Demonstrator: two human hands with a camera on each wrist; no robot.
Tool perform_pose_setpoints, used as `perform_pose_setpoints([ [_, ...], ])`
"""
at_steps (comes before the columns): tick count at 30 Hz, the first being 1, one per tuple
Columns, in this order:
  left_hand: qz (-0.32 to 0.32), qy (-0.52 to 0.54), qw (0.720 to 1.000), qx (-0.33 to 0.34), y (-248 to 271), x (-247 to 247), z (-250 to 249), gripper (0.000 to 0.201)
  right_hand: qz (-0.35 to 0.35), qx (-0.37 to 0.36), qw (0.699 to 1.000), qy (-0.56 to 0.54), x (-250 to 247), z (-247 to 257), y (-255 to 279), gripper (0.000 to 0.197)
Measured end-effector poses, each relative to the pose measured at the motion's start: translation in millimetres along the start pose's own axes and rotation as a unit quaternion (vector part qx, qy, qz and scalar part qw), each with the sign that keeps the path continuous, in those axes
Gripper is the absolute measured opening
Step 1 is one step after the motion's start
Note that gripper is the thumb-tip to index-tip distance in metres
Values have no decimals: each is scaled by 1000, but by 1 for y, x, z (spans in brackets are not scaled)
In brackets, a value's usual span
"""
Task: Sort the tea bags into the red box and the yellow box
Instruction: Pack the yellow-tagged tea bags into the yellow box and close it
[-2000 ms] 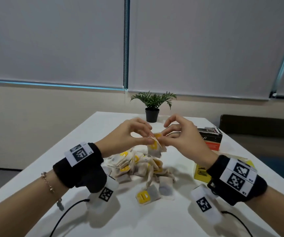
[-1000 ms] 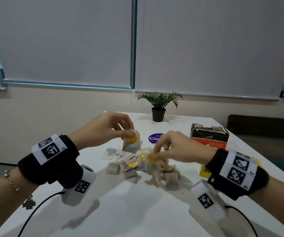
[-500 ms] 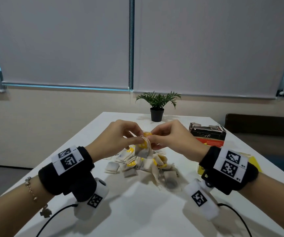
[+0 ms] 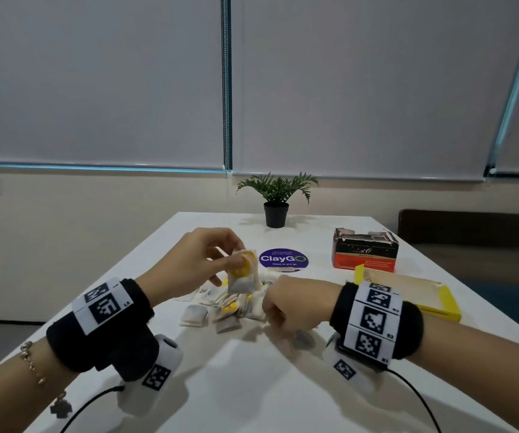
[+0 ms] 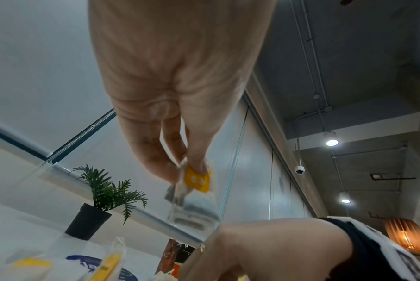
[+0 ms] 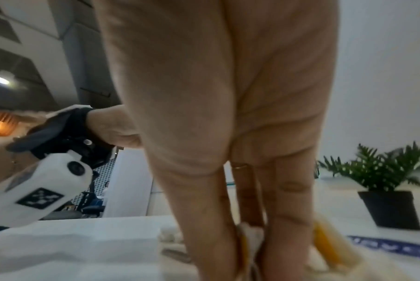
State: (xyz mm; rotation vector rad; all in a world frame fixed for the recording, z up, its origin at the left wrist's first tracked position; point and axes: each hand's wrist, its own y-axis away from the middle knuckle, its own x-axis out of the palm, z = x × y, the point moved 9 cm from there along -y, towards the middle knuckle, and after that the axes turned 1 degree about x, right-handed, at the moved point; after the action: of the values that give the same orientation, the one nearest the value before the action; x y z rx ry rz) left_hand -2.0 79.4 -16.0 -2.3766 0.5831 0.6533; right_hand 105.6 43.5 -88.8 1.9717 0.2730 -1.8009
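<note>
My left hand (image 4: 234, 260) is raised over the table and pinches a small bunch of tea bags (image 4: 242, 276) with yellow tags between thumb and fingers; in the left wrist view the same tea bags (image 5: 195, 190) hang from my left hand (image 5: 192, 164). My right hand (image 4: 275, 318) reaches down into the pile of tea bags (image 4: 220, 310), its knuckles up and its fingertips hidden. In the right wrist view my right hand (image 6: 249, 254) pinches a yellow-tagged tea bag (image 6: 248, 233) in the pile. The red box (image 4: 364, 256) stands open at the back right, and the yellow box (image 4: 439, 303) lies open in front of it.
A potted plant (image 4: 276, 198) stands at the far edge of the white table (image 4: 252, 385). A round blue sticker (image 4: 283, 260) lies behind the pile. Cables run from both wrist cameras over the near table. A dark bench (image 4: 470, 226) is at the right.
The hands, joined on one tea bag half a second ago, have parted. My left hand stayed up with the bunch; my right hand dropped to the pile.
</note>
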Motion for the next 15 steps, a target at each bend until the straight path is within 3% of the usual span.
perform_pose_setpoints([
  [2,14,-15,1000,-1,0,0,-1,8,-41,5,999,-22,-17,-9,4,2],
  [6,40,-62,997,17,-1,2,-8,7,-115,6,990,-82,-53,-29,19,14],
  [10,79,-92,992,34,-4,16,-20,6,-132,-1,966,-223,-71,-43,35,15],
  [12,89,-98,990,51,-9,25,-30,8,-166,5,957,-237,-80,-53,40,24],
  [15,78,-100,988,92,-19,38,-50,9,-234,27,941,-243,-90,-70,50,22],
])
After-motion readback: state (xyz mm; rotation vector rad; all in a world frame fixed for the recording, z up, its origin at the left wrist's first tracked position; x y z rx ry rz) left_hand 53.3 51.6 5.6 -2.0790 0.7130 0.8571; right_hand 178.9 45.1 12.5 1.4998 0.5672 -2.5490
